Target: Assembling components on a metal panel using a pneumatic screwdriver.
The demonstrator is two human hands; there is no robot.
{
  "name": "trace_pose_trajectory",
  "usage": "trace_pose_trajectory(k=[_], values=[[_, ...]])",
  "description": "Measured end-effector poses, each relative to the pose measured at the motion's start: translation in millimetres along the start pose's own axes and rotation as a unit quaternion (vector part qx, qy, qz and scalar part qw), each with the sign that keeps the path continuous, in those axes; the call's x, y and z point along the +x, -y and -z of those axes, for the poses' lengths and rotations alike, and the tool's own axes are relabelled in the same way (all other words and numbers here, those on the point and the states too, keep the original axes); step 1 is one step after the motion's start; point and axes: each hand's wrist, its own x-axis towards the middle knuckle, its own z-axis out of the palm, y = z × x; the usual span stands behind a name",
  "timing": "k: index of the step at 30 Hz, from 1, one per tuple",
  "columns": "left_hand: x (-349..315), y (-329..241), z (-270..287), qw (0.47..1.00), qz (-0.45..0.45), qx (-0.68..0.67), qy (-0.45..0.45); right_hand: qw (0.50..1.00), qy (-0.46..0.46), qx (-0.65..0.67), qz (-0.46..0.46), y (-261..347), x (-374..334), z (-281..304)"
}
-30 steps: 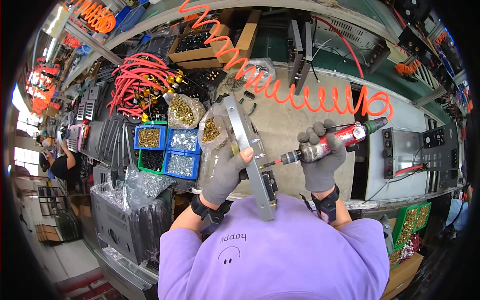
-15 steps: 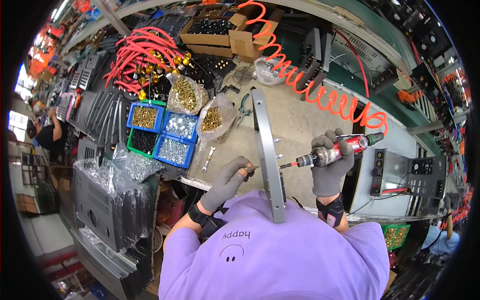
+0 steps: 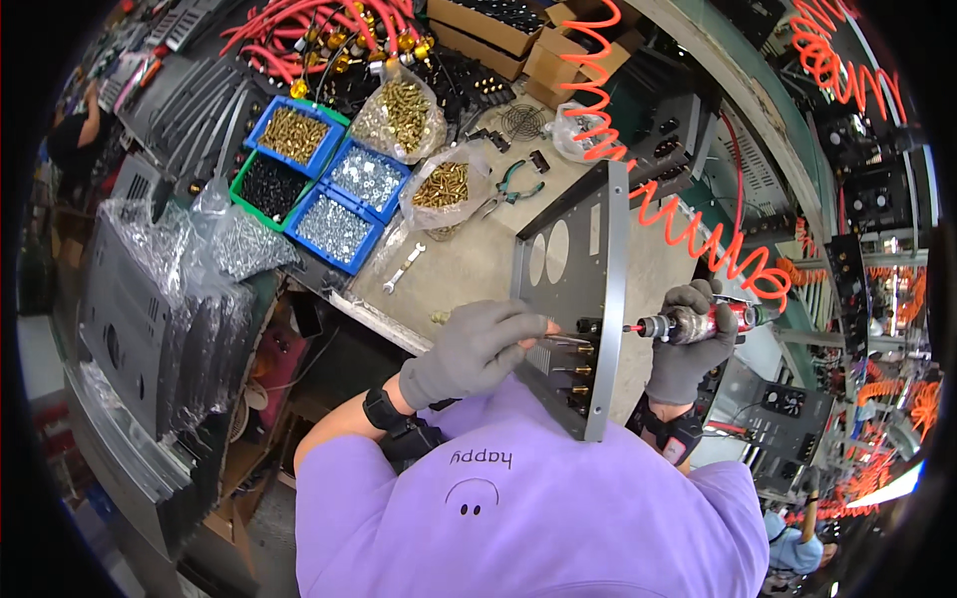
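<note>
A dark grey metal panel [image 3: 563,264] with a pale flange stands on edge before my chest. Two round holes pierce its left face, and brass terminal posts [image 3: 580,372] stick out low on that side. My gloved left hand [image 3: 474,351] is closed, thumb and fingers pinching a slim metal piece [image 3: 563,340] against the posts; its exact kind is unclear. On the panel's other side, my gloved right hand [image 3: 690,367] wraps round a red air screwdriver [image 3: 726,319]. Its bit points at the flange; whether it touches cannot be told.
Blue and green bins [image 3: 337,227] of screws and nuts stand left, beside bags of brass parts [image 3: 440,185]. A wrench [image 3: 405,268] and green-handled pliers [image 3: 519,189] lie on the bench. An orange coiled hose [image 3: 688,239] hangs at right. Wrapped panels [image 3: 150,309] are stacked far left.
The panel has turned, so its left face and brass posts now show. My left hand has moved right, up to the posts. The screwdriver has shifted right, and the whole view has tilted.
</note>
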Motion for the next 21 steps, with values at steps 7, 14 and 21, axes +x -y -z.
trace_pose_trajectory(k=[7,14,21], values=[[-1.5,-12.0,10.3,0.994,-0.005,0.109,-0.022,0.998,0.03,-0.042,-0.031,-3.2,1.6,-9.3],[-5.2,-11.1,13.0,0.991,-0.002,0.13,-0.036,0.996,0.032,-0.009,-0.077,-4.5,1.1,-8.1],[-5.1,-22.5,18.5,0.979,-0.024,0.202,-0.023,0.998,0.025,-0.023,-0.047,-7.2,-2.1,-11.8]])
